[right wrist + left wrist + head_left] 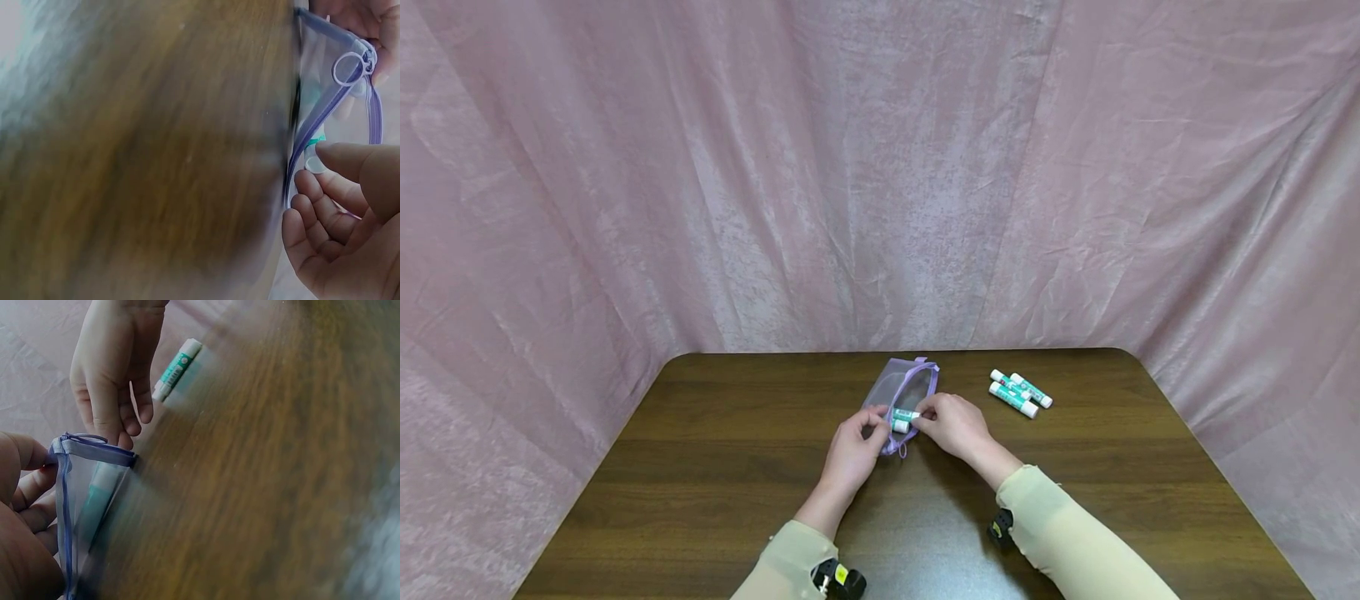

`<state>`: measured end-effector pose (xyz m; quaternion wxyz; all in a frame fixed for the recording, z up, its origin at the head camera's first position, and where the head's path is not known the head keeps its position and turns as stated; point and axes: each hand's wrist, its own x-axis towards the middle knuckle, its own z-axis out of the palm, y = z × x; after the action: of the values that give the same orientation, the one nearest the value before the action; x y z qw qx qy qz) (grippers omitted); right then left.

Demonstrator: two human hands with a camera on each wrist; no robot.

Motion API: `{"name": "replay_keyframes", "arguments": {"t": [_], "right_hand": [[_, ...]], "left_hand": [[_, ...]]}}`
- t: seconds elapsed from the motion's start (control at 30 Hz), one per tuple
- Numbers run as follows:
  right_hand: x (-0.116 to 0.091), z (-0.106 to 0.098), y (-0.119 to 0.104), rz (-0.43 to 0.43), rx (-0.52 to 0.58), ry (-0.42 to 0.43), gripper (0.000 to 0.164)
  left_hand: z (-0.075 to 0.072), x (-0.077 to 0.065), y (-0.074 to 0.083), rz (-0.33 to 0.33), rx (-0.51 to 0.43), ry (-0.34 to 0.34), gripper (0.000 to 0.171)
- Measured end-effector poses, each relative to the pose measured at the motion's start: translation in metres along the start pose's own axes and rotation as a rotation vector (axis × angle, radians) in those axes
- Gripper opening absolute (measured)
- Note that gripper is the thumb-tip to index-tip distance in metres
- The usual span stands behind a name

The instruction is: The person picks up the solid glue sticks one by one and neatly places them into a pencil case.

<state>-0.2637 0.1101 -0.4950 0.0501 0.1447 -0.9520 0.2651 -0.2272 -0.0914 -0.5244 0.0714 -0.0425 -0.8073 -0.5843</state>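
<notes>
A purple-edged mesh zip pouch (883,385) lies on the table with its zipped mouth spread open. My left hand (853,443) pinches the near-left edge of that mouth; its fingertips show behind the zipper (64,512) in the left wrist view. At the right side of the opening, my right hand (957,423) pinches the white end of a green-and-white glue stick (905,414), which points into the pouch. A second glue stick (900,427) lies inside, just nearer to me. In the right wrist view, the held stick's end (314,164) sits between thumb and forefinger.
Three more glue sticks lie close together to the right of the pouch, the nearest glue stick (1013,401) in front of the others. A brown wooden table (715,467) carries everything, with a pink curtain (880,183) hanging behind it.
</notes>
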Motion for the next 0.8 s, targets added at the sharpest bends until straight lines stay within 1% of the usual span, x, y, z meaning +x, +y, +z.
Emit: {"name": "replay_keyframes", "arguments": {"t": [0.07,0.17,0.23,0.33,0.4,0.57,0.67,0.8], "right_hand": [[0.001,0.002,0.001,-0.009,0.010,-0.005,0.004],[0.006,0.010,0.008,-0.045,0.030,-0.008,0.004],[0.013,0.025,0.025,-0.101,0.024,0.021,0.007],[0.021,0.042,0.042,-0.132,0.014,0.034,0.010],[0.026,0.054,0.053,-0.156,-0.004,0.060,0.011],[0.026,0.053,0.046,-0.127,0.016,0.038,0.006],[0.027,0.051,0.041,-0.088,0.034,0.004,0.005],[0.035,0.067,0.054,-0.073,0.016,0.014,0.006]], "left_hand": [[0.000,0.000,0.000,0.001,0.003,0.003,0.012],[0.000,0.000,0.000,0.002,0.002,0.001,0.012],[0.000,0.000,0.000,0.001,0.002,-0.001,0.012],[0.000,0.000,0.000,0.001,0.003,-0.002,0.013],[0.000,0.000,0.001,-0.001,0.003,-0.002,0.013],[0.000,-0.001,0.001,-0.008,0.000,-0.002,0.013],[0.000,-0.001,0.001,-0.009,0.004,0.000,0.012],[0.000,0.000,0.002,-0.007,0.006,0.002,0.012]]}}
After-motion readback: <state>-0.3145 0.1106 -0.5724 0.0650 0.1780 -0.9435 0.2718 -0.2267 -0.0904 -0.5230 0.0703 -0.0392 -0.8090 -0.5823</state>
